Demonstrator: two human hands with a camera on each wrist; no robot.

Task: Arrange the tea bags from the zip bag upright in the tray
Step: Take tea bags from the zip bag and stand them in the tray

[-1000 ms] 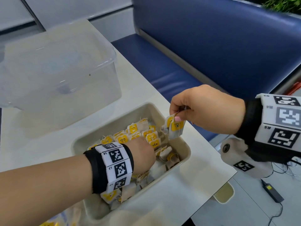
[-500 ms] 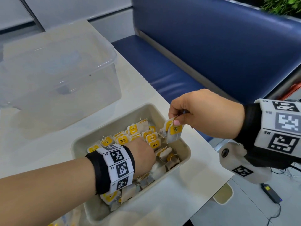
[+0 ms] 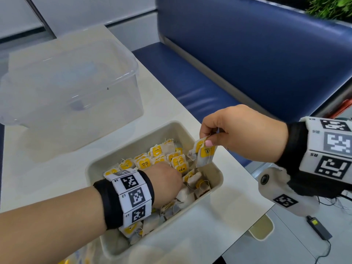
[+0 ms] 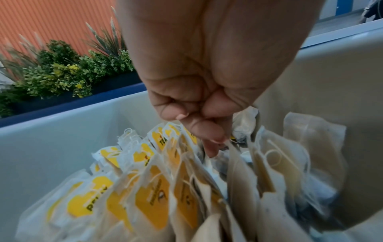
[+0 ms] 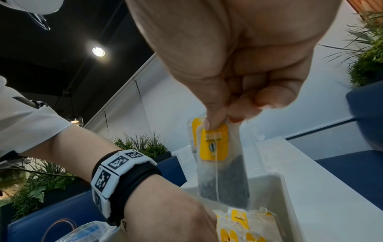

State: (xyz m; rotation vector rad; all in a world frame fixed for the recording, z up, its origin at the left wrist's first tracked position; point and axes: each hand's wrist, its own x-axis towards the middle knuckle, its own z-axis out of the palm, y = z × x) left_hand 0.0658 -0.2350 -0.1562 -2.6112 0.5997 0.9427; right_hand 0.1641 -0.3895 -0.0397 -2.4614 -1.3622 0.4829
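Observation:
A beige tray (image 3: 219,180) sits on the white table and holds a row of upright yellow-tagged tea bags (image 3: 158,159), with loose ones lying at its near right (image 3: 194,181). My left hand (image 3: 167,180) is down inside the tray. Its curled fingers (image 4: 207,131) grip the tops of the standing tea bags (image 4: 149,201). My right hand (image 3: 208,139) hovers over the tray's far right corner and pinches two tea bags (image 3: 204,155) by their tops. These held bags (image 5: 223,172) hang straight down. Part of the zip bag (image 5: 89,230) shows below my left wrist.
A large clear plastic box (image 3: 72,88) stands on the table behind the tray. A blue bench (image 3: 209,82) runs along the table's right edge. On the floor to the right lie a black adapter (image 3: 318,227) and its cable.
My right hand has sunk slightly toward the tray with the two tea bags. My left hand has stayed in place among the standing bags.

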